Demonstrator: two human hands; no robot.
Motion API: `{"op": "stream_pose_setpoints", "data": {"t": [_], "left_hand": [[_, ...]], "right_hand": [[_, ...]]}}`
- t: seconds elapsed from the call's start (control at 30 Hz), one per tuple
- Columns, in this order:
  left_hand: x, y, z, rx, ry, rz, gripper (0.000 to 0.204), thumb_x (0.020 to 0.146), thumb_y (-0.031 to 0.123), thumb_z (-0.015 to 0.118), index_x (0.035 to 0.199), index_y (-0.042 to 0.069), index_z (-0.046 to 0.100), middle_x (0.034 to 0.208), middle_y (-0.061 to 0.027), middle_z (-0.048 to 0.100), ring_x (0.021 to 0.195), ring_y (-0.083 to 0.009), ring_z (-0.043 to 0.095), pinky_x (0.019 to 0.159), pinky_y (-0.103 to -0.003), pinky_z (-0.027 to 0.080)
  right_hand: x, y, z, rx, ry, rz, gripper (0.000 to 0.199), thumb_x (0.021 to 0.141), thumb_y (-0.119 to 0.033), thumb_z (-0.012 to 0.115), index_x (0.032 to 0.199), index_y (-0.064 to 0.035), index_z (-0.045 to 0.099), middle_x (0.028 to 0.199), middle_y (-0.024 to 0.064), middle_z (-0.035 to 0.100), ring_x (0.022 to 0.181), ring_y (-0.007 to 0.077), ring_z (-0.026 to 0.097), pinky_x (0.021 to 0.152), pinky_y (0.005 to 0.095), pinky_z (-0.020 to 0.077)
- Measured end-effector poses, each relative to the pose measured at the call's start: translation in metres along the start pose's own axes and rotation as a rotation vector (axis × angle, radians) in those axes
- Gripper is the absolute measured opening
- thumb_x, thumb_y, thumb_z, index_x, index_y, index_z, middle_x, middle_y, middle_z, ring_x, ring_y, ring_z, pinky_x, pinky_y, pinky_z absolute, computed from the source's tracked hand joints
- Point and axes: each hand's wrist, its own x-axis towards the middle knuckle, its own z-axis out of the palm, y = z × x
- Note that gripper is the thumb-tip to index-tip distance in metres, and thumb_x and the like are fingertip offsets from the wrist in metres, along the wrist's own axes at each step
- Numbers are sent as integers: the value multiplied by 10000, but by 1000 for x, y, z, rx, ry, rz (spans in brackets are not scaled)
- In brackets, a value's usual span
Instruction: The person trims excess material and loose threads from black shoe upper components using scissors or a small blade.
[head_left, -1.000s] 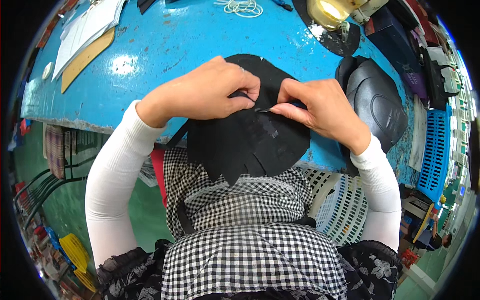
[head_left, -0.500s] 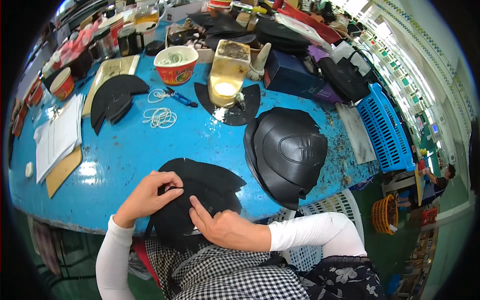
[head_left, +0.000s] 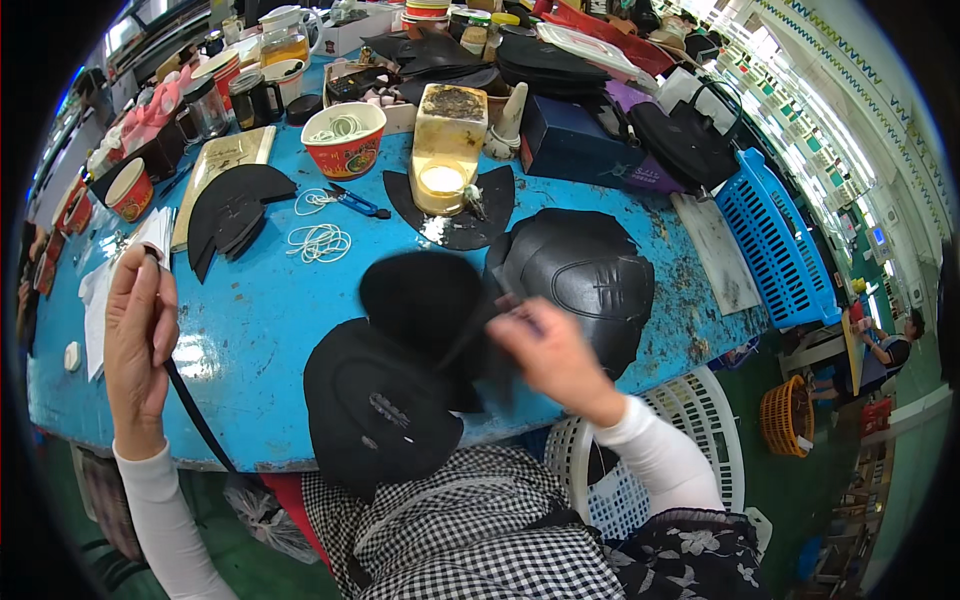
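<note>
Raised at the left, my left hand pinches the end of a narrow black strip, which hangs down past the table edge. My right hand, smeared by motion, grips a black curved panel by its right side and holds it tilted above the table. Under it, another black panel lies at the near table edge, dull side up with faint markings. Just beyond my right hand sits a stack of moulded, shiny black panels.
On the blue table stand a glue container, a red paper bowl of cord and a dark blue box. Blue snips lie by white cord. A blue basket stands right; a white basket sits below.
My left hand has moved up and left, drawing the black strip out. My right hand has lifted a panel and moved right with it. A lower panel now shows.
</note>
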Motion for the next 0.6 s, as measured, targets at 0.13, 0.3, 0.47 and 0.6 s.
{"op": "stream_pose_setpoints", "data": {"t": [0.13, 0.3, 0.47, 0.6], "left_hand": [[-14, 10, 21, 528, -324, -193, 118, 905, 159, 574, 984, 105, 504, 672, 12, 609, 489, 12, 342, 435, -155, 213], [-15, -6, 26, 604, -351, -27, 95, 871, 148, 615, 836, 99, 542, 720, 28, 633, 555, 16, 367, 497, -164, 261], [22, 31, -50, 391, -244, 452, 245, 1009, 227, 473, 1093, 35, 600, 924, -4, 559, 835, -76, 518, 786, -218, 403], [-4, -6, 59, 333, 36, 287, 181, 956, 198, 559, 1004, 41, 635, 817, 7, 603, 670, -45, 506, 615, -177, 361]], "right_hand": [[-12, 9, -86, 231, 139, 372, 312, 952, -286, 573, 1144, -43, 606, 737, -2, 569, 647, 76, 550, 567, 232, 439], [-20, 58, -142, -146, 541, -56, 302, 1008, -250, 480, 1172, -19, 586, 777, -35, 521, 488, 12, 336, 438, 175, 256], [-34, 15, -77, 174, 375, -130, 276, 1019, -191, 448, 1191, -11, 568, 799, -20, 556, 513, 0, 331, 454, 175, 257], [-13, 23, -7, -130, -181, -257, 233, 972, -105, 506, 1138, 33, 595, 849, 31, 632, 593, 62, 503, 557, 207, 410]]}}
